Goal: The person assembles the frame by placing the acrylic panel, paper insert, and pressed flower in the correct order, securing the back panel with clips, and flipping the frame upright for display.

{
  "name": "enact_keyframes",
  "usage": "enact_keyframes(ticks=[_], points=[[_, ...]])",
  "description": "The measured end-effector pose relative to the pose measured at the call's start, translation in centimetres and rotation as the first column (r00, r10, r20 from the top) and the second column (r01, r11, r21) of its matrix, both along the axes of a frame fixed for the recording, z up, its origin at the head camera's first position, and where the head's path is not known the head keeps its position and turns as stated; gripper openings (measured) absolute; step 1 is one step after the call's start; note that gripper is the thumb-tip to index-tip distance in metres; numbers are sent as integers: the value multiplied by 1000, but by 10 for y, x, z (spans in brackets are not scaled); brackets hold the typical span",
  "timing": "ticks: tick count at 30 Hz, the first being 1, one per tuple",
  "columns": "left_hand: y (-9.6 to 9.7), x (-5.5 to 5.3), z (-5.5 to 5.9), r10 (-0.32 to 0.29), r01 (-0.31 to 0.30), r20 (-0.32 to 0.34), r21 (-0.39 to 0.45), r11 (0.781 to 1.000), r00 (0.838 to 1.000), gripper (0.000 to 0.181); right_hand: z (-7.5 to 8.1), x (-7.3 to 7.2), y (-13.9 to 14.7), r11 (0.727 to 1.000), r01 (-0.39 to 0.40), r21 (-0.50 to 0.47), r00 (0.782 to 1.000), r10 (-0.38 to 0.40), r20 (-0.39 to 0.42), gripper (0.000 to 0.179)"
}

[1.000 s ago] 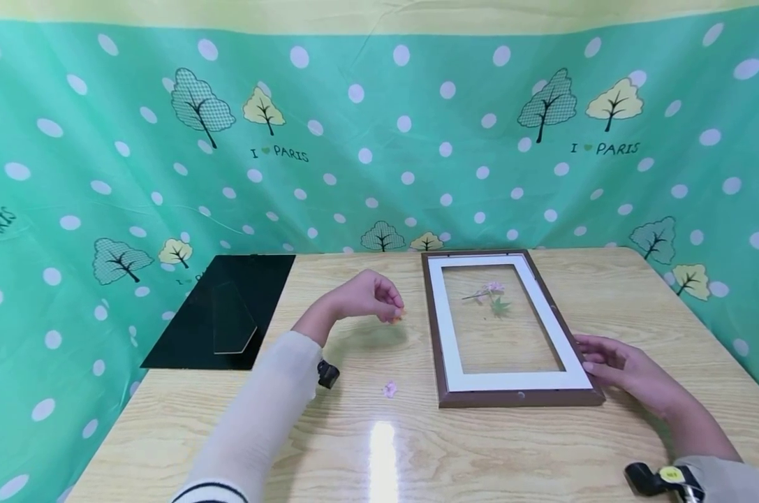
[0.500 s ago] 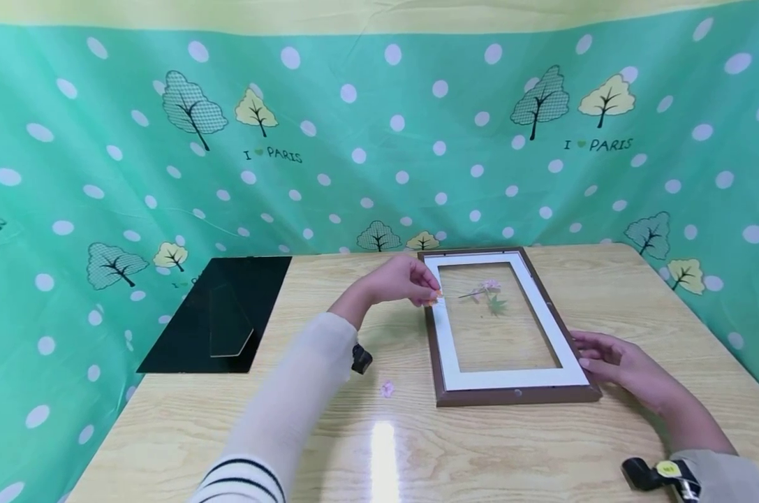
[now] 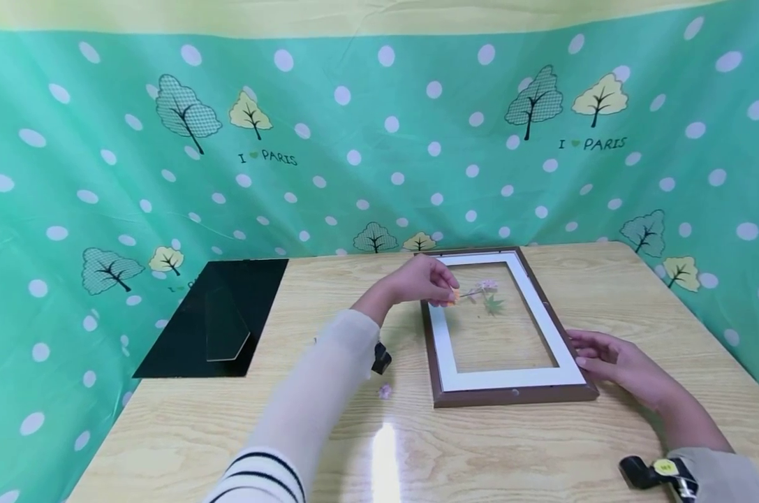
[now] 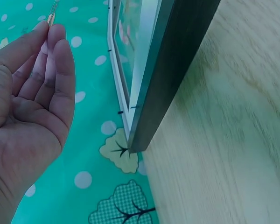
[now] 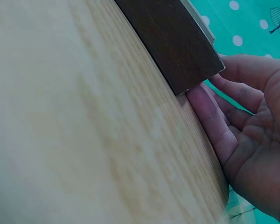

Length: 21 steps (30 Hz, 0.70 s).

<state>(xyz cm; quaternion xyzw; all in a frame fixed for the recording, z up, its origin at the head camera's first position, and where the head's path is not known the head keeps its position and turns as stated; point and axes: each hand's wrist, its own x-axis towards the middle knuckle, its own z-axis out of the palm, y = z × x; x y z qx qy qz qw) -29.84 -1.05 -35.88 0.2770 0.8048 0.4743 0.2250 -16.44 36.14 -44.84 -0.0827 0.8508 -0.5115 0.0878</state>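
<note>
Thumb and fingertips of my left hand (image 3: pixel 422 281) pinch a small orange flower (image 3: pixel 456 296) over the left part of a brown picture frame (image 3: pixel 515 397) with a white mat (image 3: pixel 445 341). In the left wrist view the orange flower (image 4: pixel 51 18) shows edge-on, a thin stem rising from it. Inside the mat's window lie a pink flower sprig (image 3: pixel 487 285) and a green maple-like leaf (image 3: pixel 494 304). My right hand (image 3: pixel 627 367) holds the frame's right side near its front corner; in the right wrist view its thumb and fingers meet the dark corner (image 5: pixel 182 51).
A black backing board (image 3: pixel 184 325) with a fold-out stand (image 3: pixel 225 335) lies at the table's left. One small pink flower (image 3: pixel 385 391) lies on the wooden table (image 3: pixel 480 454) in front of my left arm. A green dotted curtain (image 3: pixel 329 175) hangs behind.
My left hand has carried the orange flower rightward from over the bare table, across the frame's left edge, to beside the sprig. My right hand has stayed at the frame's side.
</note>
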Motion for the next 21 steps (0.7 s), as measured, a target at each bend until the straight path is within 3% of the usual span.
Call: enact_keyframes(ticks=[6, 21], points=[[11, -5, -9, 6, -6, 14, 4, 1000, 1000, 12, -2, 0, 2, 1000, -12, -20, 1000, 11, -22, 62], [28, -15, -29, 137, -134, 66, -44, 990, 988, 6, -1, 0, 2, 1000, -2, -14, 1000, 2, 2, 62]])
